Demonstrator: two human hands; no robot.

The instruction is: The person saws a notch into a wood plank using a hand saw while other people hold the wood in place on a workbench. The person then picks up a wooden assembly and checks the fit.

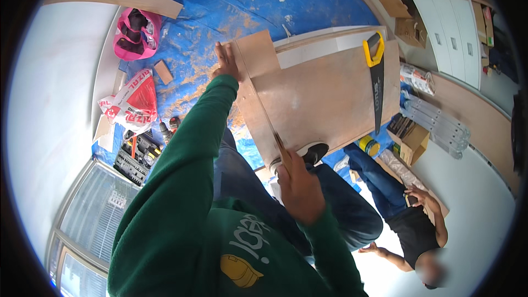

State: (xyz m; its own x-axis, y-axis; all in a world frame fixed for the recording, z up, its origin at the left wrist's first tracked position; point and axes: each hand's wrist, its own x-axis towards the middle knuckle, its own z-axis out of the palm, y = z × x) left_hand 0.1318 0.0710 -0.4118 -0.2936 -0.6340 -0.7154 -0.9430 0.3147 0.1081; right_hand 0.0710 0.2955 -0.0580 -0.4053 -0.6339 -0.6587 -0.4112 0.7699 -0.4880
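Observation:
A wide brown wooden board (319,93) lies before me, a thin dark line running lengthwise near its left side. My left hand (226,65) rests at the board's far left edge, fingers stretched out and apart. Closed around a wooden handle, my right hand (301,190) is at the near end. From that handle a thin dark blade runs away along the line; it looks like a handsaw (276,133) seen edge-on. My black shoe (315,153) is on the board beside it. A second handsaw (376,77), yellow-handled, lies on the right of the board.
Sawdust-strewn blue tarp (192,38) covers the floor. A pink bag (137,49), a red-and-white sack (135,102), a drill (166,131) and a toolbox (132,159) are at left. A folded ladder (437,121) and cardboard box (413,140) are right. Another person (410,225) sits at lower right.

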